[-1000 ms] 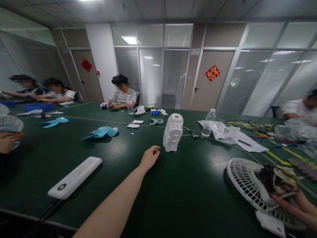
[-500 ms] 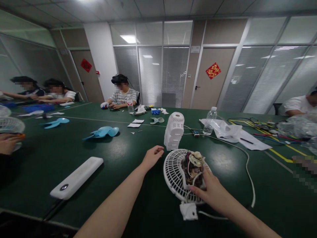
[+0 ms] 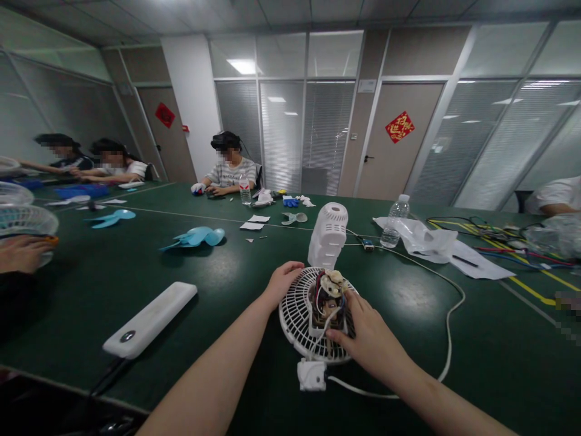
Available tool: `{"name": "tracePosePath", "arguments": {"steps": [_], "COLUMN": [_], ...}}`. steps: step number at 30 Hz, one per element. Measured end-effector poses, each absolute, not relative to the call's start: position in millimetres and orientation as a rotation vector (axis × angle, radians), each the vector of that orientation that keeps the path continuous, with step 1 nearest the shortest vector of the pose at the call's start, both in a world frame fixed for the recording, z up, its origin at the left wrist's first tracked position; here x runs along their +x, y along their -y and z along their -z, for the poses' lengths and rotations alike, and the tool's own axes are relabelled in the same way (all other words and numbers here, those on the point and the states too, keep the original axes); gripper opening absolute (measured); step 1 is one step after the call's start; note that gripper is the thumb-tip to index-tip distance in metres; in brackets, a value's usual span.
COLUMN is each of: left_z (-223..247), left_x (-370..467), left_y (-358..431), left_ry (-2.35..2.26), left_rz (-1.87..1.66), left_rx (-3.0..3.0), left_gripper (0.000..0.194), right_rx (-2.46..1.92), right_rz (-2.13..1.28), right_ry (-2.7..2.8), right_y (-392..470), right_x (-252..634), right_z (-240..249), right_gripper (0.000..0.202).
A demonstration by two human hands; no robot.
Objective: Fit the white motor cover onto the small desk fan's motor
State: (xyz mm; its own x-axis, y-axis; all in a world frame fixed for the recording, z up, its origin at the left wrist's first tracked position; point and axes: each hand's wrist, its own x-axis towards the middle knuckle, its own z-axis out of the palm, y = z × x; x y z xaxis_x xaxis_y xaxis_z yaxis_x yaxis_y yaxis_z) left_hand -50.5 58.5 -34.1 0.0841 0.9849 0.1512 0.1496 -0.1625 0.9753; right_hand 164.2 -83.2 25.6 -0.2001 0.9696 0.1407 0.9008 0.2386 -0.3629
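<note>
A round white fan grille (image 3: 295, 312) lies on the green table in front of me, with an exposed fan motor (image 3: 329, 303) and tangled wires at its middle. My right hand (image 3: 367, 330) grips the motor from the right, thumb low and fingers along its far side. At the grille's upper left rim, my left hand (image 3: 282, 286) is closed on the edge; its fingertips are partly hidden. Just behind the grille stands a white plastic motor housing (image 3: 329, 233) with slots. A small white switch box (image 3: 311, 375) with a cable sits at the grille's near edge.
A white power bank (image 3: 152, 318) lies to the left, with blue fan blades (image 3: 197, 237) beyond it. A water bottle (image 3: 396, 223), plastic bag (image 3: 420, 237) and long white cable (image 3: 449, 327) are to the right. Co-workers sit around the table; one co-worker's hand (image 3: 20, 254) is at far left.
The grille, motor and switch box have shifted left with my right hand. My left hand, apart from the grille before, now meets its rim. The view has turned slightly.
</note>
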Motion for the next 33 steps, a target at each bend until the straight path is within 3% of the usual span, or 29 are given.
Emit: {"name": "tracePosePath", "arguments": {"steps": [6,13,19,25,30,33], "left_z": [37,37,44,45,47,48], "left_x": [-54,-52,-51,-51,-51,-50], "left_y": [-58,-58,-61,-62,-63,-64], "left_ry": [-1.427,-1.273,-1.227,-1.202,-1.194,-1.189], "left_rz": [-1.349,-1.257,-1.156,-1.107,-1.101,-1.097], "left_rx": [1.432,1.433,1.472,1.487,1.487,1.485], "left_gripper": [0.026,0.03,0.037,0.039,0.043,0.044], "right_rx": [-1.733,-1.743,-1.469,-1.377,-1.126,-1.049], "right_rz": [-0.289,-0.311,-0.638,-0.339,-0.222,-0.292], "right_ry": [2.195,2.132,2.069,1.737,1.888,1.945], "right_y": [81,74,53,-25,-93,-111], "right_x": [168,170,199,213,195,184], "right_z": [-26,-24,-32,-64,-88,-92], "right_gripper": [0.084,0.086,0.079,0.062,0.089,0.089]}}
